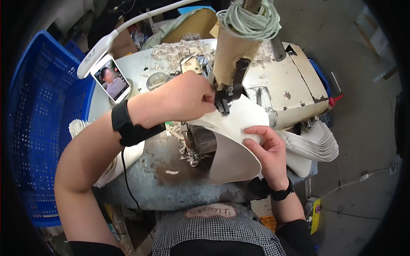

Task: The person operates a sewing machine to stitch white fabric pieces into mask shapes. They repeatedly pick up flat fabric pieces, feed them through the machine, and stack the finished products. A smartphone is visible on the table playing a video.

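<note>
A curved white sheet piece (244, 112), like a shoe upper, is bent under the cream sewing machine's head (232, 57), its lower part hanging in an open loop. My left hand (183, 96) is closed beside the dark presser part (223, 102), fingertips pinching at the piece's far left edge; the exact grip is partly hidden. With thumb and fingers, my right hand (271, 153) grips the same piece at its right side. Both wrists carry black bands. Below the loop's left side, the machine's lower metal arm (193, 147) shows.
A stack of similar white pieces (314, 145) rests at right, and more white pieces (124, 164) lie at left. A phone (111, 80) stands by a white lamp (96, 55). Scraps (171, 50) litter the machine table's back. A blue basket (38, 128) stands far left.
</note>
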{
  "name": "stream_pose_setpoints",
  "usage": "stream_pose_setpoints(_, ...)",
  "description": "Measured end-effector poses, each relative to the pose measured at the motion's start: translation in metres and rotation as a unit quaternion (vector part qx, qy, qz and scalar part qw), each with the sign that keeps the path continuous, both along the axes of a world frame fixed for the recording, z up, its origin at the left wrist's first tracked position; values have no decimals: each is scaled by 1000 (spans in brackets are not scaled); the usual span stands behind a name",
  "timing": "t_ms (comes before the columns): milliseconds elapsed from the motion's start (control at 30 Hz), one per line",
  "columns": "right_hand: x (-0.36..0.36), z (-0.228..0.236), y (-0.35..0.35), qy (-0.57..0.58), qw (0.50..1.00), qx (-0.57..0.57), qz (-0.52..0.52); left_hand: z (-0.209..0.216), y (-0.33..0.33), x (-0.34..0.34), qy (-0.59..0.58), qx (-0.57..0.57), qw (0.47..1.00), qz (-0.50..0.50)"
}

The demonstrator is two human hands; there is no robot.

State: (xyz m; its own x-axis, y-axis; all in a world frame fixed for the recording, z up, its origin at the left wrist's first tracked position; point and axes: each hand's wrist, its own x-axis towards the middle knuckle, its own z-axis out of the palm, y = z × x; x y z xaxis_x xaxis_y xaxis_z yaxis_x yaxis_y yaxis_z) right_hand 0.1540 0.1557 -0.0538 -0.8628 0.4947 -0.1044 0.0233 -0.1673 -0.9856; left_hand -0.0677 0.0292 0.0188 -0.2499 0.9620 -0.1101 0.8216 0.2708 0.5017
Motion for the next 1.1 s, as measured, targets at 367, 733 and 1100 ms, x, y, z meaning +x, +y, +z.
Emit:
stream_pose_setpoints(367, -15, 21, 34, -81, 988, 119, 48, -15, -1, 9, -49, 20, 996, 67)
stream_pose_setpoints(733, -38, 54, 63, -82, 918, 384, 52, 2, 9, 17, -201, -107, 965, 131)
stream_pose_setpoints(1100, 3, 85, 83, -18, 923, 378, 64, 8, 2, 41, -296, -137, 935, 138)
